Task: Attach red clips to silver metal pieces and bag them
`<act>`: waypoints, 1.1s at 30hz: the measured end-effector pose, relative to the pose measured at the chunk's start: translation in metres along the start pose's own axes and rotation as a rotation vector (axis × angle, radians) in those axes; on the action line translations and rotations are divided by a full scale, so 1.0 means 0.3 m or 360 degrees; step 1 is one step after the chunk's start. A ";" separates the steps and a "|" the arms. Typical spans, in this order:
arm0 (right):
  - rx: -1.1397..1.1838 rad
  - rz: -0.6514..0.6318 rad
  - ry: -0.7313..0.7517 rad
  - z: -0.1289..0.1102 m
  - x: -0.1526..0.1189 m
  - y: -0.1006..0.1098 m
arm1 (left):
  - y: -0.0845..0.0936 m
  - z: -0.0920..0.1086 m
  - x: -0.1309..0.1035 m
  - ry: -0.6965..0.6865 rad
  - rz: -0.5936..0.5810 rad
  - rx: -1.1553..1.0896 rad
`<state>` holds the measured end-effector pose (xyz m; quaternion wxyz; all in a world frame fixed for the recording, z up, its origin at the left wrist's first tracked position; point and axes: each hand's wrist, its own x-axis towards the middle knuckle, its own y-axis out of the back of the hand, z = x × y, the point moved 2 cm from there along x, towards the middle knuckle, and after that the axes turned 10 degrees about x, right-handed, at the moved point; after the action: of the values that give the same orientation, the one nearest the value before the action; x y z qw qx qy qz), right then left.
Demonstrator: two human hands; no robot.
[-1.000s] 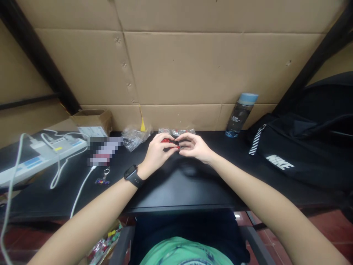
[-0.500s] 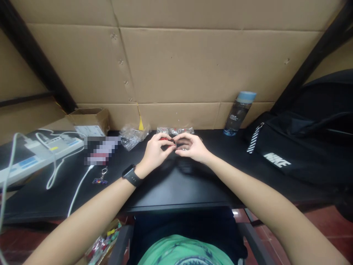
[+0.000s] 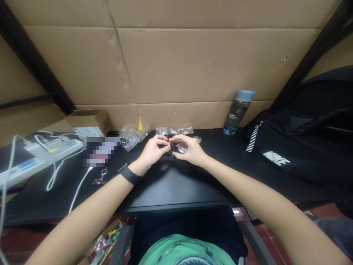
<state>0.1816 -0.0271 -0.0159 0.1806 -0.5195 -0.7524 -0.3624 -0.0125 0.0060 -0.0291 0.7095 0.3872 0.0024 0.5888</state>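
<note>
Over the middle of the black table, my left hand (image 3: 152, 150) and my right hand (image 3: 190, 149) meet fingertip to fingertip. Between them they pinch a small dark round piece (image 3: 171, 146), held on edge. Some red shows by the left fingers, but the fingers hide most of it and its kind is unclear. A shiny silver disc (image 3: 182, 148) shows in the gap of my right hand, apparently on the table. Just beyond that hand lies a clear disc-like piece (image 3: 198, 139). Behind both hands, a clear pack (image 3: 174, 131) holds silver round pieces with red centres.
Crumpled clear plastic (image 3: 131, 137) and an open cardboard box (image 3: 89, 121) lie back left, near a power strip (image 3: 41, 156) with white cables. A keyring (image 3: 101, 177) lies front left. A water bottle (image 3: 238, 112) and a black bag (image 3: 289, 147) stand right.
Both hands have shifted slightly left. The dark round piece now shows more broadly between the fingers, and the silver disc by my right hand is more exposed.
</note>
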 end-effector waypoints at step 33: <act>0.0181 -0.0031 -0.0203 0.027 -0.012 0.007 | 0.024 0.035 -0.023 -0.0431 0.0117 0.0662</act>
<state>0.1859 -0.0231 -0.0229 0.1582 -0.5232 -0.7867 -0.2869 -0.0158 -0.0054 -0.0207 0.5865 0.6001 0.0142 0.5438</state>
